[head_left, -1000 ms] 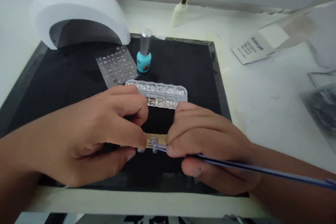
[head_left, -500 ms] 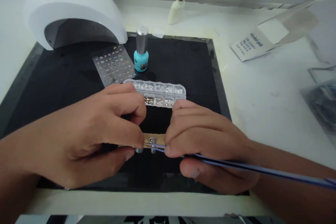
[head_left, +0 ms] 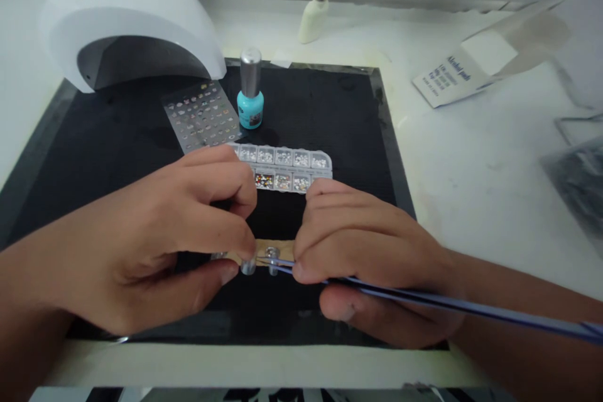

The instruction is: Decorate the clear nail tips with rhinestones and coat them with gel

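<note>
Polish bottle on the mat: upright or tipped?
Upright. The teal nail polish bottle stands on its base on the black mat, its silver cap pointing straight up.

White tabletop [head_left: 475, 201], black mat [head_left: 325, 113] on it; mat holds polish bottle [head_left: 250, 100], sticker sheet [head_left: 200, 116], probably rhinestone case [head_left: 282, 166].

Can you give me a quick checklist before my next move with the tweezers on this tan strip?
Left hand on tan strip: ok, pinched firmly.
Right hand on long tweezers: ok, gripped, tips at the strip.
Silver studs seated on the strip: cannot tell, too blurred.
Rhinestone case: ok, within reach on the black mat.
Teal nail polish bottle: ok, capped and upright.
</note>
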The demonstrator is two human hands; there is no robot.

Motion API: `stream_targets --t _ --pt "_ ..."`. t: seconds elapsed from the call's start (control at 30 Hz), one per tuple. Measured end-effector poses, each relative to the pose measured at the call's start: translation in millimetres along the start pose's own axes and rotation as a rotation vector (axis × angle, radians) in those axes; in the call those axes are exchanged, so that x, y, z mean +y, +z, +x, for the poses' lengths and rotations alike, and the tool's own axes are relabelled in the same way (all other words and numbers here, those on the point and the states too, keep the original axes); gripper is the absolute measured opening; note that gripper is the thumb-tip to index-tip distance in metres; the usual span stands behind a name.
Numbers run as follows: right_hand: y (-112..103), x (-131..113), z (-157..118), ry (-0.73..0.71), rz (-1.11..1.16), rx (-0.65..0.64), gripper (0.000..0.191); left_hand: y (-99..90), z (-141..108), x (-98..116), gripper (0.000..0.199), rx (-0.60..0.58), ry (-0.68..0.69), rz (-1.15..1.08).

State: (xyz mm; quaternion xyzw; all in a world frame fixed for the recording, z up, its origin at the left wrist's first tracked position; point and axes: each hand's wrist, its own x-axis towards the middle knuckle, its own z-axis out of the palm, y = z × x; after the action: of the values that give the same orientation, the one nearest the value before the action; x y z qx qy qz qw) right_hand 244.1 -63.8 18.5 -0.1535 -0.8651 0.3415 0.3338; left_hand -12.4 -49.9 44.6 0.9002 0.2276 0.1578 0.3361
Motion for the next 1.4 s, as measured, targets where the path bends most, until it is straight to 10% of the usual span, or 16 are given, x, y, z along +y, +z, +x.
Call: stream_targets --t 0.4,0.57,0.67,1.4 --pt "-4 -2 -3 0.030 0.059 0.029 0.024 -1.1 -2 0 0.017 -0.006 -0.002 0.000" --pt "2 10 -1 0.106 0.365 0.503 0.022 1.0 -1 4 0.015 -0.034 0.006 0.002" --pt "3 20 -1 0.188 0.435 0.556 0.023 4.5 -1 7 0.012 -0.065 0.012 0.042" --pt "3 23 0 0.226 0.468 0.563 0.023 4.2 5 6 0.013 -0.111 0.041 0.111"
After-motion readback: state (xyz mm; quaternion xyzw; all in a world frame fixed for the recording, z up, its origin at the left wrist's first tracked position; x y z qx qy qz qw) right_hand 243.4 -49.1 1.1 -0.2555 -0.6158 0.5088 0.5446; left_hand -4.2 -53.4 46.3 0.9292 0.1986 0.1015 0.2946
